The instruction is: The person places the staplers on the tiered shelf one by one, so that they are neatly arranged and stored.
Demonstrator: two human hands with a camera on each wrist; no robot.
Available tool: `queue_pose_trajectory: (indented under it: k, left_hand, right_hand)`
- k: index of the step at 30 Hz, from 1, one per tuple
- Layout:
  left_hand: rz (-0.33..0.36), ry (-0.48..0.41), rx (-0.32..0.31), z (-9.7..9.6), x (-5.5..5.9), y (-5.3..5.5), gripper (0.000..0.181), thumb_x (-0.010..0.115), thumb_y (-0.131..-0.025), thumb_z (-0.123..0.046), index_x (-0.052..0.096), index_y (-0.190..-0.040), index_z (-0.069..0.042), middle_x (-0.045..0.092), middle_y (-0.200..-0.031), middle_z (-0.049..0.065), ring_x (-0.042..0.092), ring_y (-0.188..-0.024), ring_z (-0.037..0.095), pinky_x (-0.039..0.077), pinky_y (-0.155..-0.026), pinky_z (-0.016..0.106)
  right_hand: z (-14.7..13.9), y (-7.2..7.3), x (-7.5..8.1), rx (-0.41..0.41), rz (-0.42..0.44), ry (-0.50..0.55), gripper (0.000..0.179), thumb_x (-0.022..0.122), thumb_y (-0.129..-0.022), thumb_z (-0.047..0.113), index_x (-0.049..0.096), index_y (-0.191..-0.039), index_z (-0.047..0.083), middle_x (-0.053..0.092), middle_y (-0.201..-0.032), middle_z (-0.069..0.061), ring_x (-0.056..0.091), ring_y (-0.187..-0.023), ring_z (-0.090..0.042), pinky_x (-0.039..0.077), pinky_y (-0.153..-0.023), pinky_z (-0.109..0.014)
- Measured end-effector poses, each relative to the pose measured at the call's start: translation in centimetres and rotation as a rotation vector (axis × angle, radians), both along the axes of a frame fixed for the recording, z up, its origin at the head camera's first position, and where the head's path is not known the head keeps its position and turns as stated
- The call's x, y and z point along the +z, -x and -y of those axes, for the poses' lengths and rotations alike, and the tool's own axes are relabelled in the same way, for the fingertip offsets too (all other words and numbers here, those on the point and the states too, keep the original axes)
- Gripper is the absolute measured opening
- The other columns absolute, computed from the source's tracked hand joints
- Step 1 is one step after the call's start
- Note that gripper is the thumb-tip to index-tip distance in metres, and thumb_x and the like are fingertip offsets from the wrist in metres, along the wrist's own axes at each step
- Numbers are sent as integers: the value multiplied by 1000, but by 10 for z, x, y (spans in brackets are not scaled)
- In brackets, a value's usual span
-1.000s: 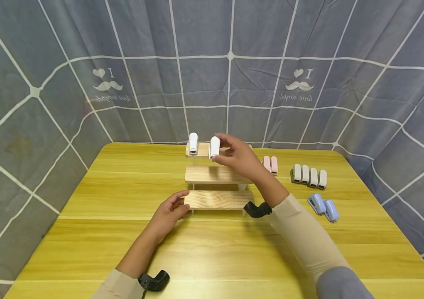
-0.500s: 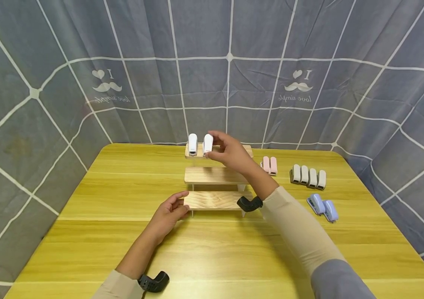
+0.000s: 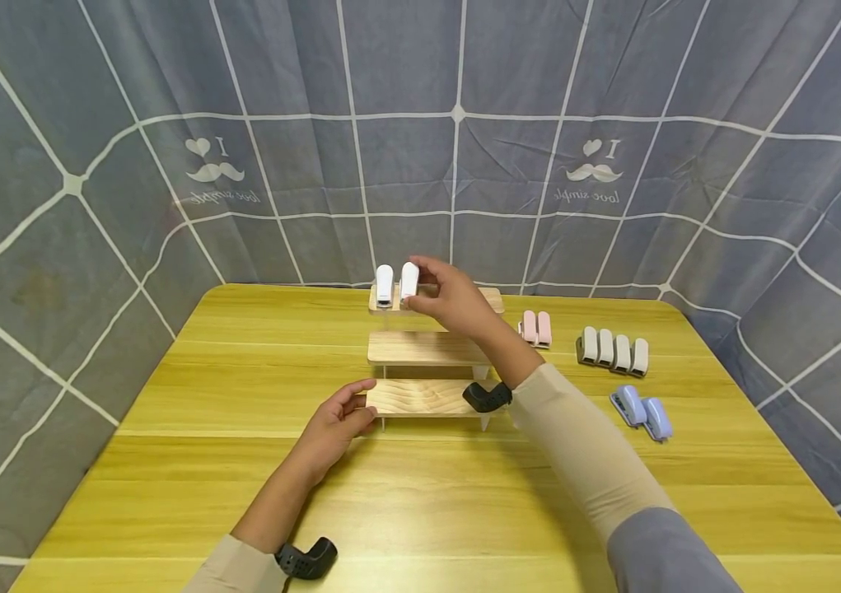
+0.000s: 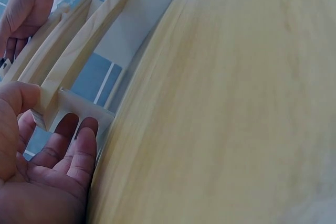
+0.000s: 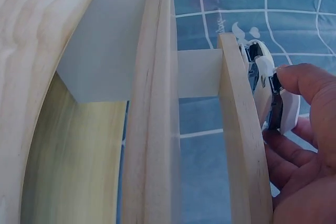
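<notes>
A three-tier wooden display stand (image 3: 420,397) stands mid-table. My left hand (image 3: 338,424) grips the left end of its lowest board; in the left wrist view the thumb (image 4: 20,98) lies against the board's end and the other fingers curl beside the pale side support (image 4: 86,108). On the top board, my right hand (image 3: 457,298) pinches a white mini stapler (image 3: 408,280) between thumb and fingers. Close on its left stands another white stapler (image 3: 385,285). Seen from the right wrist, the held stapler (image 5: 289,109) sits right at the top board (image 5: 241,114), its dark metal underside showing.
Right of the stand are two pink staplers (image 3: 536,328), a row of several off-white staplers (image 3: 613,350) and two blue staplers (image 3: 641,409). A grey checked curtain (image 3: 457,165) hangs behind the wooden table (image 3: 420,511).
My right hand has moved left with the white stapler, bringing it over the top board and close beside the other white one. My left hand has stayed on the lowest board.
</notes>
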State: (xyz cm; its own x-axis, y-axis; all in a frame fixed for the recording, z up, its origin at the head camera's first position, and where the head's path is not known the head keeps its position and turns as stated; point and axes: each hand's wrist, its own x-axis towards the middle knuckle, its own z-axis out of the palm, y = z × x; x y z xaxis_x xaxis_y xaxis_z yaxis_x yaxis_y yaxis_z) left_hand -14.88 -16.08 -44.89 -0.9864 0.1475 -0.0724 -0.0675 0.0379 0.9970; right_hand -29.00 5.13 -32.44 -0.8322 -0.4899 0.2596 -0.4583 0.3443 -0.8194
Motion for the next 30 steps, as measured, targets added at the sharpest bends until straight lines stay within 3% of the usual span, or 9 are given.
queue_pose_trajectory:
  k: [7,30]
  left_hand:
    - [8,0,0,0,1,-1,48,59,-99,-6,47,-145,-8,56,-125,17,58,-108,24,53,-94,37]
    - [10,-11,-13,0,1,1,48,58,-100,-7,46,-146,-8,54,-126,17,56,-108,23,53,-96,38]
  right_hand:
    - [2,1,0,4,17,-54,70,73,-91,12,37,-151,3,52,-141,-11,52,-129,-23,47,-102,-31]
    - [3,1,0,-19,-6,-126,71,72,-93,19,36,-153,7,58,-136,-9,56,-123,-20,47,-102,-35]
